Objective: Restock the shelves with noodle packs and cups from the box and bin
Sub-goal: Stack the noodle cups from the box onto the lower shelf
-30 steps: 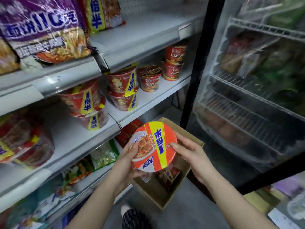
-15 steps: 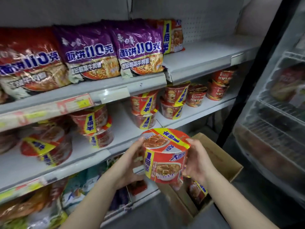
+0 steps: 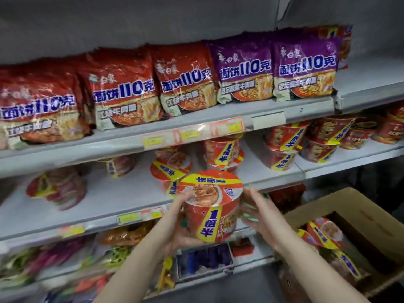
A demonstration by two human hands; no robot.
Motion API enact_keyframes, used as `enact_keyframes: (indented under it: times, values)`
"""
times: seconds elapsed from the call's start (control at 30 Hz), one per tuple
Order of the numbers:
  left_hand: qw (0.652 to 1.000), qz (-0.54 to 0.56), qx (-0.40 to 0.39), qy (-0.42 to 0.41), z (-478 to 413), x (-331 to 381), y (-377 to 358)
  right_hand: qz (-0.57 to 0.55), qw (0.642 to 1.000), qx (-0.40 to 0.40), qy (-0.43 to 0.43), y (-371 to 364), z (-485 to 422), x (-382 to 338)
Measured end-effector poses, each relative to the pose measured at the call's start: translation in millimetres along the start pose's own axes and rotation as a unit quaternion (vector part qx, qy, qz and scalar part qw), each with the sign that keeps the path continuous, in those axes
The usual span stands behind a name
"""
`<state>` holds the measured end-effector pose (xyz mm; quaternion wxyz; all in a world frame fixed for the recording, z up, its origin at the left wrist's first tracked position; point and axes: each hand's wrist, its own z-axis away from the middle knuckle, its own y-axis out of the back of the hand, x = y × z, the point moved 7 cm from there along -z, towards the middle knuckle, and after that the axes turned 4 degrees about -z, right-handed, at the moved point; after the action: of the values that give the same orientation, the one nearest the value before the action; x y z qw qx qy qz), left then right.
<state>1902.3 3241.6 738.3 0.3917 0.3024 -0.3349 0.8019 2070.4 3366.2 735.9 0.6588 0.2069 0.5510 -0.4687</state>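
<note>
the round red-and-yellow paper noodle cup (image 3: pixel 211 206) sits upright just before the grey metal middle shelf (image 3: pixel 122 200), likely to go on label-out. left hand (image 3: pixel 179 228) cradles it; right hand (image 3: pixel 260 213) is spread beside it.

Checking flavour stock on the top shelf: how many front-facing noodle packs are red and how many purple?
Red noodle packs: 3
Purple noodle packs: 2
Total: 5, on the top shelf. A sixth pack behind the right purple one is mostly hidden and left uncounted.
</note>
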Motion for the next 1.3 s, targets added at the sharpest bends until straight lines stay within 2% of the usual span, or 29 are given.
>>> enact_keyframes:
  times: [0.13,0.23,0.27,0.33,0.43,0.53,0.8,1.03,1.3]
  values:
    - [0.990,0.015,0.070,-0.122,15.9,23.8,44.0,0.059,0.993,-0.098,0.035,-71.5,10.9,6.6]
    - [0.982,0.021,0.071,-0.175,15.1,41.7,62.5,0.103,0.979,-0.154,0.080,-112.1,10.0,-3.0]
    - [0.980,-0.004,0.062,-0.187,12.6,48.5,67.7,0.115,0.976,-0.162,0.093,-120.1,5.1,-6.7]
    - [0.967,-0.122,0.044,-0.221,8.6,63.4,76.3,0.135,0.971,-0.165,0.112,-127.4,-8.8,-15.1]
    - [0.918,-0.304,0.059,-0.249,-11.3,79.3,93.6,0.169,0.961,-0.173,0.134,-131.9,-33.5,-25.1]
    - [0.886,-0.378,0.082,-0.255,-39.4,93.2,108.5,0.213,0.951,-0.174,0.140,-135.4,-63.1,-28.4]
    - [0.876,-0.361,0.142,-0.287,-90.1,148.7,117.1,0.251,0.941,-0.183,0.136,-152.7,-137.3,-52.0]
    - [0.883,-0.350,0.159,-0.268,-121.0,142.5,133.9,0.307,0.923,-0.205,0.110,-150.4,-164.6,-33.6]
    - [0.887,-0.357,0.147,-0.254,-123.4,139.1,137.7,0.291,0.927,-0.211,0.111,-151.0,-155.7,-17.6]
